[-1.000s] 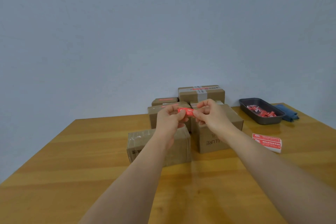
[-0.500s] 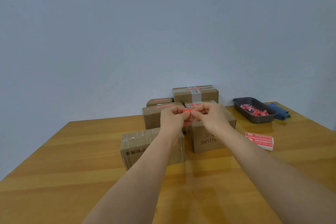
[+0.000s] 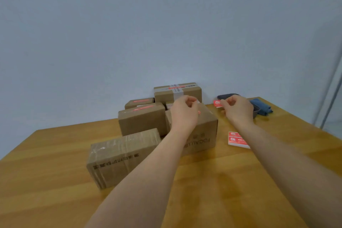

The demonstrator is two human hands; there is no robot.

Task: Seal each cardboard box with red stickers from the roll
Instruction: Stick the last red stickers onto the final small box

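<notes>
My right hand (image 3: 237,109) pinches a peeled red sticker (image 3: 217,103) above the table's (image 3: 55,181) far right side, and my left hand (image 3: 184,113), fingers curled, seems to pinch a clear backing scrap over the middle box (image 3: 201,127). By my reckoning, three rear boxes already wear red stickers, while the nearest box (image 3: 122,155) shows none. The remaining stickers (image 3: 236,139) lie flat beside my right forearm.
</notes>
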